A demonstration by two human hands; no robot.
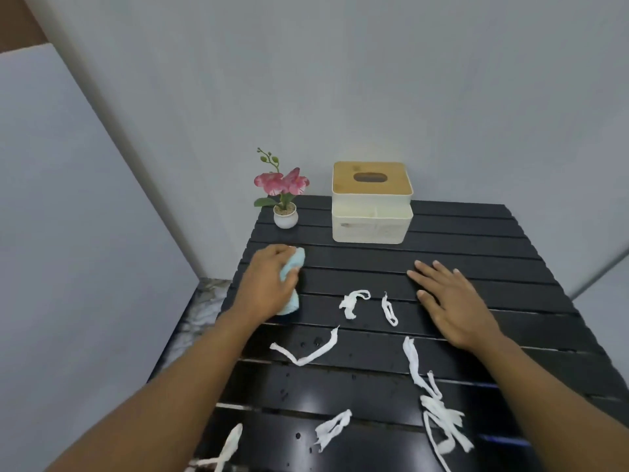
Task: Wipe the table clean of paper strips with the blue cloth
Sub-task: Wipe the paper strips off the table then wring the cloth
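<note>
On table [476,233], left grip [269,284] grasps blue cloth [292,264]; right grip [452,301] released.

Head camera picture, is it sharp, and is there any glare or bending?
Head view: soft overall, the paper strips lack crisp edges; faint glare streaks on the black slatted table near its right edge; wide-angle bending tilts the walls; the left hand casts little shadow.

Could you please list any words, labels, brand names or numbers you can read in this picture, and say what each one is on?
There is no readable text.
The cream tissue box has faint marks on its front lower part, too blurred to tell whether they are print.
The blue cloth under the left hand, the white flower pot, the paper strips and the black table show no lettering.
</note>
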